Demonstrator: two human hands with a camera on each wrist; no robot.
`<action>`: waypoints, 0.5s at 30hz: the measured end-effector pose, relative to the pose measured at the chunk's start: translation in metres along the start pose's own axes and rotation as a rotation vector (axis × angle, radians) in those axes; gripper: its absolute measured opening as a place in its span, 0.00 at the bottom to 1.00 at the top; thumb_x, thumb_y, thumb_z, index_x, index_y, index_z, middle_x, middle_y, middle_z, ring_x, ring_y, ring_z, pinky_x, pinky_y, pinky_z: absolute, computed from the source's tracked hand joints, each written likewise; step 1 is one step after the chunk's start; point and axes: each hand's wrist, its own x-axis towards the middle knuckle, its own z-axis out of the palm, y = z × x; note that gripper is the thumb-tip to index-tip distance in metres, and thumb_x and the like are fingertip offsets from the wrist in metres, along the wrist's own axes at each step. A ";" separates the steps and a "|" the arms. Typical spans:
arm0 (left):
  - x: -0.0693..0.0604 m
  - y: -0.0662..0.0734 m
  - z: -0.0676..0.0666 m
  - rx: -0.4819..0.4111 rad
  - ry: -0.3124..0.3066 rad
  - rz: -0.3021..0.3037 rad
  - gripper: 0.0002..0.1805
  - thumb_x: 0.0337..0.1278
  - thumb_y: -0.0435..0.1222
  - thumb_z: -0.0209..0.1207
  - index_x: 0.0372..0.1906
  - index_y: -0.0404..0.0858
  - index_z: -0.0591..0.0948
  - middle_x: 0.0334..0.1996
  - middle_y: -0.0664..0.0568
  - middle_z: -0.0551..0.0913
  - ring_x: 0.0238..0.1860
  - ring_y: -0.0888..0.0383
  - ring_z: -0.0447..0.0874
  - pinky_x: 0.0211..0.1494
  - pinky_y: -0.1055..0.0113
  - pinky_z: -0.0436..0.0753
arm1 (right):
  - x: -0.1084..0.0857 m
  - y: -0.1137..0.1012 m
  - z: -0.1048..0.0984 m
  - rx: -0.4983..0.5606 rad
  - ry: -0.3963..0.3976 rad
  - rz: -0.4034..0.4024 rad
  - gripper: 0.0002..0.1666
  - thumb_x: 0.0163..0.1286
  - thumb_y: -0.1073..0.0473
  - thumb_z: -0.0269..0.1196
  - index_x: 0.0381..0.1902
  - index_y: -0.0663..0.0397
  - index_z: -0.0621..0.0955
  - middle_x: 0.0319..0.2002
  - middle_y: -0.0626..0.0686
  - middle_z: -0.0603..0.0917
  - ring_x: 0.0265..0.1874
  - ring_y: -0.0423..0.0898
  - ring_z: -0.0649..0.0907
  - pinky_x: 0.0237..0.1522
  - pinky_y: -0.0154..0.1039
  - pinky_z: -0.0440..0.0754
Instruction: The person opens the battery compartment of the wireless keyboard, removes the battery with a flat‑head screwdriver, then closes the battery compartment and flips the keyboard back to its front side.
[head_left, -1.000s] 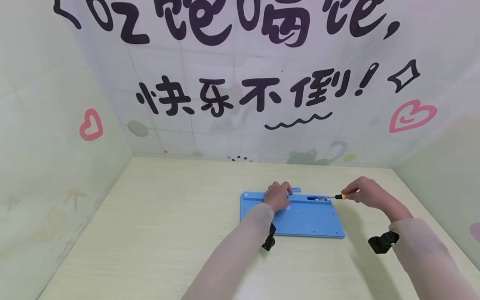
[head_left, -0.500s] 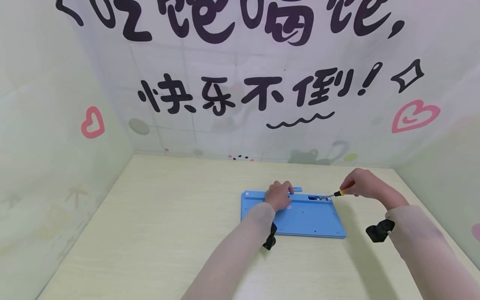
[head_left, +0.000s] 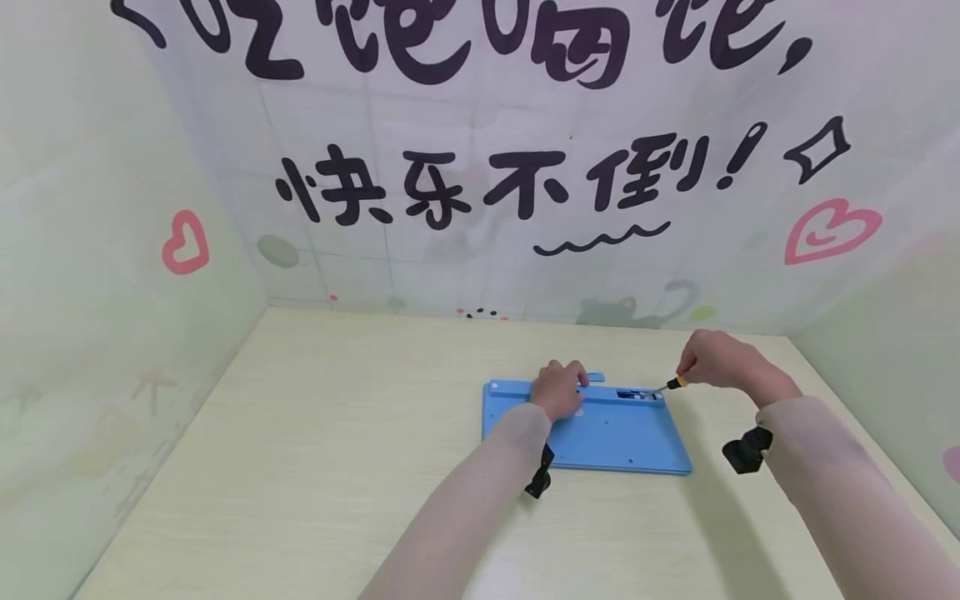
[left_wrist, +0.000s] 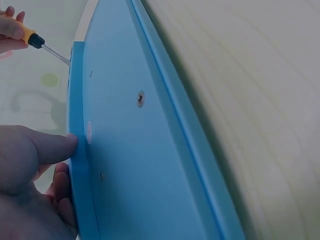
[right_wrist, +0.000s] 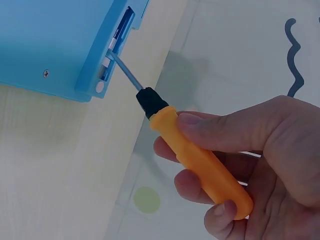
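Observation:
A blue keyboard [head_left: 622,437] lies underside up on the table, its raised ridge along the far edge. My left hand [head_left: 557,390] grips that ridge near its middle; in the left wrist view the thumb lies on the near side and the fingers curl beyond it. My right hand [right_wrist: 285,150] holds a screwdriver [right_wrist: 200,167] by its orange handle, fingers wrapped around. The slanted shaft reaches into the open battery slot [right_wrist: 120,30] at the ridge's right end. Dark and silver parts show inside; the tip's exact contact is hard to make out.
A small blue strip [head_left: 596,377], like a battery cover, lies just beyond the keyboard, partly behind the left hand. The pale wooden table [head_left: 337,433] meets a printed back wall [head_left: 450,275] and side walls. Black wrist cameras [head_left: 744,452] hang below the sleeves.
My right hand has risen and shifted slightly left, tilting the screwdriver more steeply while its tip stays at the slot. The left hand keeps its place on the keyboard.

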 end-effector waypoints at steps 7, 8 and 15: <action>0.002 0.000 -0.001 0.013 -0.011 -0.017 0.07 0.60 0.37 0.56 0.42 0.49 0.75 0.41 0.52 0.70 0.38 0.57 0.64 0.40 0.67 0.68 | 0.015 -0.015 -0.007 -0.132 -0.013 -0.001 0.21 0.53 0.70 0.60 0.06 0.47 0.69 0.11 0.40 0.62 0.13 0.39 0.56 0.16 0.34 0.57; 0.002 0.000 -0.001 0.014 -0.015 -0.019 0.07 0.60 0.37 0.56 0.43 0.49 0.75 0.41 0.52 0.70 0.38 0.57 0.64 0.40 0.67 0.68 | 0.017 -0.018 -0.008 -0.146 -0.018 -0.011 0.24 0.53 0.70 0.58 0.05 0.45 0.64 0.11 0.41 0.57 0.14 0.39 0.53 0.16 0.34 0.53; 0.004 0.000 -0.001 0.009 -0.035 -0.015 0.08 0.60 0.37 0.56 0.43 0.49 0.75 0.41 0.52 0.70 0.39 0.57 0.64 0.41 0.67 0.68 | 0.026 -0.016 -0.012 -0.168 -0.090 0.008 0.20 0.51 0.70 0.59 0.07 0.47 0.69 0.11 0.40 0.61 0.14 0.39 0.57 0.17 0.35 0.58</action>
